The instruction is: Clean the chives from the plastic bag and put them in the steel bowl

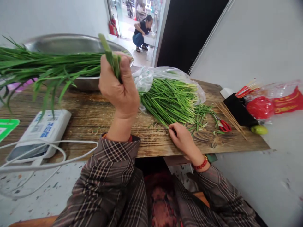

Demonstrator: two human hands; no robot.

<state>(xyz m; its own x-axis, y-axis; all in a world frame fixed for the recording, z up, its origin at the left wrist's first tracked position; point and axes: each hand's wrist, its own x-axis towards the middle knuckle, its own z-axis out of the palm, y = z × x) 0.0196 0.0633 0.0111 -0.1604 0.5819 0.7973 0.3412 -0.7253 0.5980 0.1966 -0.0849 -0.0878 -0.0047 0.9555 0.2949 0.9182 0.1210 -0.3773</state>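
Observation:
My left hand is raised over the table, its fingers wrapped round a bunch of long green stalks. The leafy ends stretch left across a steel bowl. My right hand rests low by the table's front edge, fingers pinched at the tip of a green stalk at the lower edge of a pile of stalks. That pile lies on a clear plastic bag. Short cut pieces are scattered to its right, beside red-handled scissors.
On the wooden table are a white device with cables at the left, thin sticks, a black box and red packets at the right. A person squats beyond the doorway.

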